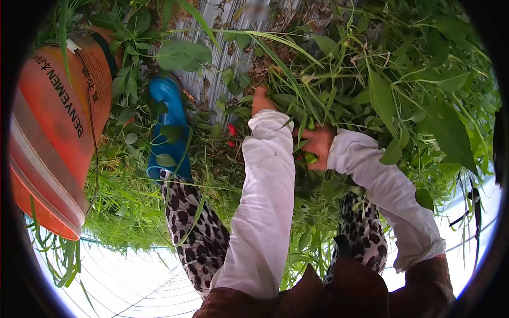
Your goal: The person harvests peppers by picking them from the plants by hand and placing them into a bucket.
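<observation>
Green pepper (310, 157), just right of frame center, in against the right hand (319, 143). Lies on the finger side of that hand, left of the wrist; short, long axis looks roughly crosswise in frame, but blur and fingers hide the ends, so not sure. Right hand clearly the nearer one; left hand (261, 100) is up and to the left, apart from it. Right fingers spread to the left, partly bent around the pepper; cannot tell if it's firmly gripped. Left hand down among leaves at upper center, fingertips hidden, can't tell open or closed. Second green pepper (311, 123) just above, at the upper edge of the right hand.

Materials: peppers smooth, glossy, bright green. Two small red peppers (231, 129) left of the left sleeve (268, 196), also shiny. Sleeves white, wrinkled cloth. Foliage (382, 100): broad pointed leaves, thin stems, long grass blades. Ridged silvery sheet (204, 26) at top. Blue boot (170, 111), smooth, rubbery. Orange bucket-like container (47, 95) far left, rounded, printed lettering.
</observation>
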Demonstrator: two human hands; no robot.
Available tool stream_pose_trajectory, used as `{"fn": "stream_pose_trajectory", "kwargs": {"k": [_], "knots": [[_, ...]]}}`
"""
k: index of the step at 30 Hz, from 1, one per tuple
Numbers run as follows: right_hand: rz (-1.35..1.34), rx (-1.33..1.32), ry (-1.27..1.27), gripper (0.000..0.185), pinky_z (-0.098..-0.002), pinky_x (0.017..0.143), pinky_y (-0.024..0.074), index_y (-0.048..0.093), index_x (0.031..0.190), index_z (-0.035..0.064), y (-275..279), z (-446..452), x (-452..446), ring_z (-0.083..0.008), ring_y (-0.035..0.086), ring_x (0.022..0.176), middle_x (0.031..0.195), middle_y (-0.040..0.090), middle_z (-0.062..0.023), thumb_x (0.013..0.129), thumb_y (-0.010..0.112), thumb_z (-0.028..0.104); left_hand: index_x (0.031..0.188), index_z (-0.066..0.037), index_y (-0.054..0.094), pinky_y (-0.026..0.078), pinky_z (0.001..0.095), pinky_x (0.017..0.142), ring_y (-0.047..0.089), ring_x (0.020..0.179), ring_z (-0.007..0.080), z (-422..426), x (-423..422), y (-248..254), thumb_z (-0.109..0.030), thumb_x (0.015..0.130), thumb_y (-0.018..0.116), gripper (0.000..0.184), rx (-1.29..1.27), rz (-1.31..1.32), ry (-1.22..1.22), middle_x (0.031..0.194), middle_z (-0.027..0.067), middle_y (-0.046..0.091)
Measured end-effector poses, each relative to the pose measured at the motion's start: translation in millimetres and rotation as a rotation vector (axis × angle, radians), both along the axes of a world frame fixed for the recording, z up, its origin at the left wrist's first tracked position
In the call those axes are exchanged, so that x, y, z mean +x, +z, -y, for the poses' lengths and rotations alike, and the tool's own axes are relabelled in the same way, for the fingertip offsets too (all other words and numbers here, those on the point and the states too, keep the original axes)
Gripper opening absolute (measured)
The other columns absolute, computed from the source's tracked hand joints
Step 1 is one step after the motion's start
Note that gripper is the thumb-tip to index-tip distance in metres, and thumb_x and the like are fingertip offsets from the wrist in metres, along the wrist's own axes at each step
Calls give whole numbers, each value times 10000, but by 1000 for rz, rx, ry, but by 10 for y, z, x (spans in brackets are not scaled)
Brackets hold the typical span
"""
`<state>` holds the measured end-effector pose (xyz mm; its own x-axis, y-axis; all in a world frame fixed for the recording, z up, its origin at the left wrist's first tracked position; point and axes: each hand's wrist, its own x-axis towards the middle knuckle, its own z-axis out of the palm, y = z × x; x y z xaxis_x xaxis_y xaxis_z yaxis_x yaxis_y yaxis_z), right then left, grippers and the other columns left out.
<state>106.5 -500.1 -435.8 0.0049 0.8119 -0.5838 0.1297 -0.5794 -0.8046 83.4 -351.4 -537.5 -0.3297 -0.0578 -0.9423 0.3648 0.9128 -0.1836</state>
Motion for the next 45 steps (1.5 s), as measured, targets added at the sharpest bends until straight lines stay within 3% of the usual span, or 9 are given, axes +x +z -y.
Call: {"fn": "stream_pose_trajectory", "kwargs": {"k": [4, 8, 9, 18, 23, 27, 33, 35, 45], "knots": [[-20, -34, -36, 220, -434, 800, 402, 647, 738, 132, 68, -91, -2, -284, 537, 947, 1175, 498, -71, 538, 634, 224, 770, -54, 513, 477, 404, 643, 544, 671, 255, -14, -128, 119, -256, 707, 551, 216, -13, 117, 369, 745, 102, 545], [13, -18, -77, 243, -434, 757, 418, 645, 729, 107, 60, -165, -37, -276, 570, 868, 1156, 510, -89, 516, 632, 224, 778, -38, 489, 471, 389, 633, 512, 671, 232, 9, -593, -323, -120, 704, 564, 134, 86, 260, 80, 784, 92, 531], [10, 1, -86, 243, -434, 757, 418, 645, 729, 107, 61, -183, -61, -276, 570, 868, 1156, 510, -89, 516, 632, 224, 813, -45, 501, 467, 404, 622, 521, 681, 232, -55, -333, -153, -116, 724, 545, 122, 105, 176, 291, 796, 89, 535], [59, -3, -124, 227, -449, 689, 429, 592, 664, 72, 161, -262, -82, -281, 576, 759, 1120, 509, -74, 511, 630, 234, 754, -103, 523, 363, 271, 458, 485, 521, 127, -234, -299, 184, -386, 823, 544, 292, -99, 468, 225, 646, 6, 542], [3, 26, -252, 226, -441, 706, 422, 579, 683, 70, 295, -413, -19, -281, 578, 805, 1164, 492, -79, 517, 647, 208, 785, -149, 472, 377, 307, 450, 484, 513, 177, -411, -338, 441, -461, 834, 494, 317, -48, 208, 264, 649, 6, 515], [35, 109, -474, 219, -394, 693, 454, 578, 680, 58, 642, -608, 104, -289, 586, 775, 1126, 517, -107, 520, 662, 183, 914, -154, 499, 364, 271, 411, 497, 533, 162, -614, -509, 631, -295, 866, 463, 152, 229, 103, 37, 732, 15, 550], [-618, -205, -1374, 225, -247, 693, 443, 607, 977, 26, 1459, -722, 605, -128, 565, 783, 972, 606, -40, 766, 599, 105, 1152, -133, 483, 349, 225, 437, 554, 652, 150, -904, 36, 1679, -30, 769, 508, 398, 515, 452, -245, 1012, 39, 548], [-566, -7, -1586, 236, -251, 626, 442, 601, 965, 12, 1508, -680, 679, -119, 557, 734, 949, 616, -60, 777, 590, 153, 1189, -126, 452, 369, 222, 478, 572, 722, 161, -1017, 209, 2064, 30, 733, 483, 483, 490, 560, -297, 1078, 47, 532], [-877, -43, -1744, 340, -277, 521, 408, 514, 973, 31, 2716, -755, 933, -169, 536, 653, 963, 573, -110, 748, 598, 271, 1191, -108, 395, 407, 234, 528, 583, 734, 194, -1168, 756, 3616, 2, 784, 546, 447, 171, 1047, -271, 981, 123, 573]]}}
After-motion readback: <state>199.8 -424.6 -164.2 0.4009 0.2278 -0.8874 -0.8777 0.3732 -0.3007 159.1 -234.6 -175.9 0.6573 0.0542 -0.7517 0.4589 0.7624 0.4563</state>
